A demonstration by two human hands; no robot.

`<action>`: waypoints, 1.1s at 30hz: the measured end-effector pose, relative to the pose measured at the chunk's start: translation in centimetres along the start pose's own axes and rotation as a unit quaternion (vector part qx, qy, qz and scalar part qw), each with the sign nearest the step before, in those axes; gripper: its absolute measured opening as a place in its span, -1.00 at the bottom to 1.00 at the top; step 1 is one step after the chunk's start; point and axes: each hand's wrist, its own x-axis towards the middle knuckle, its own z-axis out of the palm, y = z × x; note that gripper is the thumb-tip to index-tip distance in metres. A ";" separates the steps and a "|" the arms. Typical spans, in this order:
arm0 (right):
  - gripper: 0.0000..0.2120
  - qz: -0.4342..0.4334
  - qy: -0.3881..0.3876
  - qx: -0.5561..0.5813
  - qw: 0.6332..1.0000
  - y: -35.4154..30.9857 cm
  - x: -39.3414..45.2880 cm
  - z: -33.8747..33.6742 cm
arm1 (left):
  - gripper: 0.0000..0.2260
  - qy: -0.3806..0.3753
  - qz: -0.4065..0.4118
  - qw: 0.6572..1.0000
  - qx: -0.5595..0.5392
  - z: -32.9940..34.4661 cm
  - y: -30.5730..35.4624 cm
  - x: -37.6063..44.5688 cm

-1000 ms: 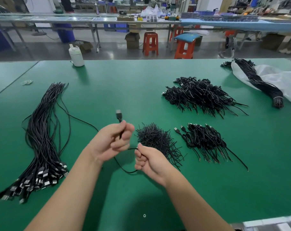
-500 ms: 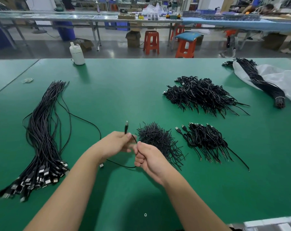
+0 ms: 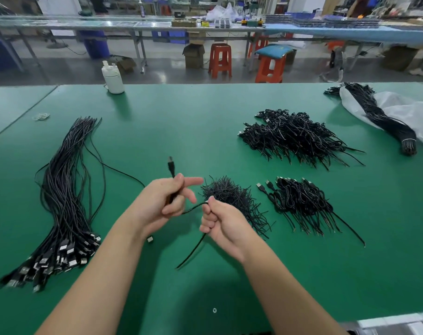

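One black cable (image 3: 190, 251) is held by both hands above the green table (image 3: 157, 131). I read its plug (image 3: 171, 164) as pointing to 12 o'clock, tilted slightly toward 11. The long axis of the gripped section runs 12 to 6.

On the left hand (image 3: 164, 201), the thumb and curled fingers clamp the cable just below the plug. The index finger (image 3: 196, 181) extends straight toward 3 o'clock, clear of the cable.

From the left palm the cable arcs toward 3 o'clock into the right hand (image 3: 221, 222), whose fingers are curled into a fist round it. The free end exits beneath the fist and trails to 7 o'clock. I cannot tell whether its tip touches the table.

A heap of short wire pieces (image 3: 229, 193) lies just past the right hand at 1 o'clock. A long cable bundle (image 3: 67, 201) lies well apart at 9 o'clock.
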 end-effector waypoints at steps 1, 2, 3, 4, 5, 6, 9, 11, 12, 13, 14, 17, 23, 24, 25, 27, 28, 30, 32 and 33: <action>-0.64 -0.004 -0.003 -0.013 1.000 -0.6 0.1 0.2 | -0.59 -0.041 -0.014 0.998 0.051 0.0 0.2 -0.4; -0.63 -0.009 -0.002 -0.030 0.999 -1.2 0.1 0.2 | -0.61 -0.080 -0.032 0.990 0.108 0.0 0.4 -0.7; -0.63 -0.015 0.001 -0.049 0.999 -1.7 0.1 0.3 | -0.63 -0.110 -0.049 0.978 0.171 -0.1 0.8 -1.0; -0.63 -0.022 0.002 -0.067 0.997 -2.1 0.1 0.4 | -0.66 -0.127 -0.068 0.960 0.240 -0.1 1.1 -1.2; -0.63 -0.027 -0.001 -0.082 0.996 -2.5 0.0 0.5 | -0.68 -0.129 -0.087 0.938 0.311 0.0 1.3 -1.3; -0.64 -0.031 -0.006 -0.098 0.995 -2.8 -0.1 0.5 | -0.69 -0.120 -0.105 0.912 0.378 0.1 1.4 -1.3; -0.66 -0.047 -0.021 -0.156 0.986 -3.1 -0.6 0.8 | -0.72 -0.066 -0.113 0.865 0.484 0.7 0.9 -1.0; -0.67 -0.061 -0.027 -0.181 0.981 -3.1 -1.0 1.1 | -0.72 -0.030 -0.082 0.879 0.470 1.0 0.3 -0.7; -0.68 -0.070 -0.031 -0.196 0.978 -3.2 -1.2 1.2 | -0.71 -0.025 -0.063 0.904 0.422 1.1 -0.1 -0.6; -0.69 -0.080 -0.033 -0.221 0.971 -3.3 -1.4 1.3 | -0.70 -0.023 -0.044 0.935 0.351 1.2 -0.4 -0.5; -0.69 -0.090 -0.035 -0.256 0.962 -3.6 -1.6 1.4 | -0.69 -0.017 -0.025 0.962 0.272 1.1 -0.7 -0.4; -0.70 -0.105 -0.038 -0.386 0.916 -4.1 -2.0 1.6 | -0.69 0.030 0.029 0.988 0.146 1.1 -1.7 -0.1; -0.73 -0.088 -0.007 -0.423 0.902 -2.9 -1.8 1.7 | -0.66 0.070 0.065 0.992 -0.079 3.1 -2.3 0.4; -0.73 -0.089 -0.001 -0.429 0.899 -2.8 -1.7 1.5 | -0.65 0.068 0.061 0.991 -0.101 3.4 -2.3 0.4; -0.72 -0.088 0.005 -0.436 0.896 -2.6 -1.5 1.4 | -0.65 0.065 0.060 0.989 -0.117 3.6 -2.4 0.3; -0.67 -0.072 0.023 -0.448 0.891 -2.5 -1.5 1.1 | -0.65 0.056 0.073 0.986 -0.142 3.8 -2.4 0.2; -0.64 -0.062 0.034 -0.450 0.890 -2.5 -1.5 1.0 | -0.66 0.053 0.080 0.984 -0.150 3.8 -2.4 0.1; -0.67 -0.058 0.052 -0.456 0.886 -2.3 -1.6 0.8 | -0.73 0.055 0.077 0.982 -0.161 4.1 -2.2 0.1; -0.86 -0.081 0.056 -0.421 0.902 -2.2 -1.7 0.8 | -0.79 0.059 0.057 0.982 -0.169 4.1 -2.2 0.0; -0.85 -0.092 0.043 -0.372 0.923 -2.1 -1.8 0.8 | -0.80 0.053 0.045 0.983 -0.170 4.2 -2.3 -0.1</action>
